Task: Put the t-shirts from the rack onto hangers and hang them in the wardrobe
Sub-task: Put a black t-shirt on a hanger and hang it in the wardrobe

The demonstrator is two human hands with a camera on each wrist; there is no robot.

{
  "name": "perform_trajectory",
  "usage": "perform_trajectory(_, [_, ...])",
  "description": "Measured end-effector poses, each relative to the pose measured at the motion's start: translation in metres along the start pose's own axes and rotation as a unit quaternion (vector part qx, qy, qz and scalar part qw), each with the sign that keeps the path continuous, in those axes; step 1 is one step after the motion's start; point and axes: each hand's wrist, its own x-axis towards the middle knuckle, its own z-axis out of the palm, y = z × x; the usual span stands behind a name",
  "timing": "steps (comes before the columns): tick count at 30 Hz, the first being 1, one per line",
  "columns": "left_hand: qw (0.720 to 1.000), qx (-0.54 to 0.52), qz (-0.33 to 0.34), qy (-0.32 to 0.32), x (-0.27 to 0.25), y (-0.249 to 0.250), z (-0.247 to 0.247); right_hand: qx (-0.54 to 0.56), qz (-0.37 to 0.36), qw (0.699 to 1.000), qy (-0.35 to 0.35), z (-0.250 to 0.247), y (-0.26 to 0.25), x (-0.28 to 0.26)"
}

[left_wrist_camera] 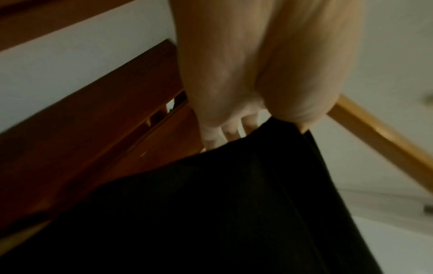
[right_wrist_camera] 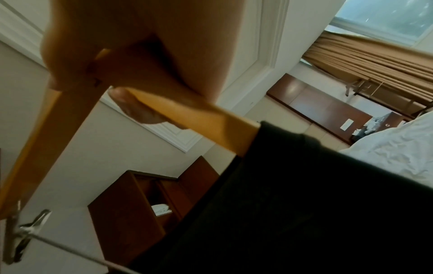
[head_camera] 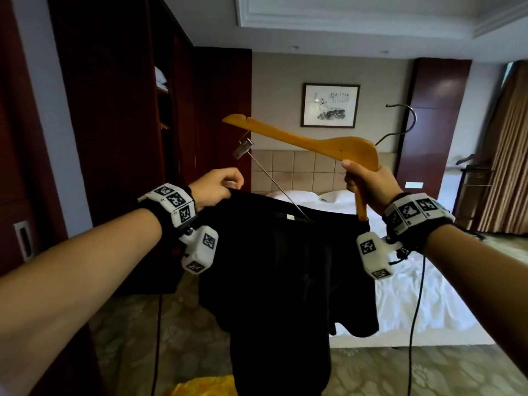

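Observation:
A black t-shirt (head_camera: 285, 267) hangs in the air in front of me. My left hand (head_camera: 220, 185) pinches its top edge at the left, seen close in the left wrist view, where the cloth (left_wrist_camera: 234, 204) drops from the fingers (left_wrist_camera: 230, 129). My right hand (head_camera: 368, 181) grips a wooden hanger (head_camera: 300, 138) near its middle, tilted steeply. One arm points up to the left; the other arm (right_wrist_camera: 211, 118) goes down into the shirt's neck. The hanger's metal hook (head_camera: 405, 121) sticks out to the right, and a metal rod with a clip (head_camera: 243, 148) runs down into the collar.
The dark wooden wardrobe (head_camera: 128, 124) stands open at the left, with a shelf of white linen (head_camera: 160, 78). A bed with white sheets (head_camera: 428, 295) lies ahead and right. Curtains (head_camera: 505, 155) hang at the far right. Something yellow (head_camera: 200, 387) lies on the carpet below.

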Motion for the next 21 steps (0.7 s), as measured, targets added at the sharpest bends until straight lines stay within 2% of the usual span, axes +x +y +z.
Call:
perform_trajectory(3, [0.999,0.002,0.036,0.0,-0.007,0.001,0.003,-0.009,-0.015,0.999,0.031,-0.001,-0.005,-0.002])
perform_trajectory(7, [0.991,0.112,0.071,0.025,-0.008,0.002,0.0,0.005,-0.017,0.999,0.035,0.0,-0.012,-0.007])
perform_trajectory(10, [0.979,0.192,0.048,0.05,-0.004,0.001,-0.002,0.009,-0.017,0.999,0.033,0.001,-0.016,-0.011])
perform_trajectory(14, [0.957,0.286,-0.011,0.034,0.001,0.007,0.003,0.006,-0.013,1.0,0.014,0.002,-0.016,-0.017])
perform_trajectory(17, [0.97,0.236,-0.048,0.032,0.008,0.01,0.01,-0.026,-0.008,1.0,-0.004,0.003,-0.012,-0.023])
perform_trajectory(21, [0.979,0.146,-0.128,0.059,0.019,0.012,0.01,-0.05,-0.003,0.999,0.004,0.001,-0.007,-0.031])
